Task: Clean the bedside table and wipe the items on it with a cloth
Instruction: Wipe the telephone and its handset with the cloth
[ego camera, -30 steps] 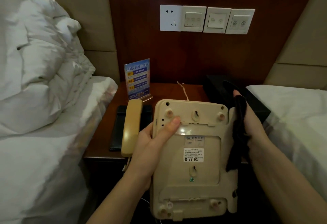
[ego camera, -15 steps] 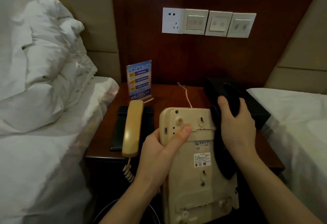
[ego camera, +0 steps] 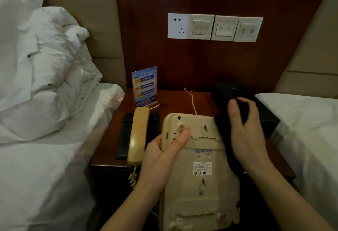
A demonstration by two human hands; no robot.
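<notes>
Left hand (ego camera: 161,159) grips phone base (ego camera: 197,172) upside down above worktop (ego camera: 173,101) front edge. Right hand (ego camera: 247,135) presses dark cloth (ego camera: 225,139) on base's right edge. Underside wipe apparently underway; next, likely sweep across, set down.

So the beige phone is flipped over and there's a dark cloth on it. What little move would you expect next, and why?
Probably a stroke of the dark cloth down the underside of the beige plastic telephone base. The left hand holds the base bottom-up, thumb on top, while the right hand grips the cloth at its upper right edge, so most of the underside below looks unwiped.
</notes>
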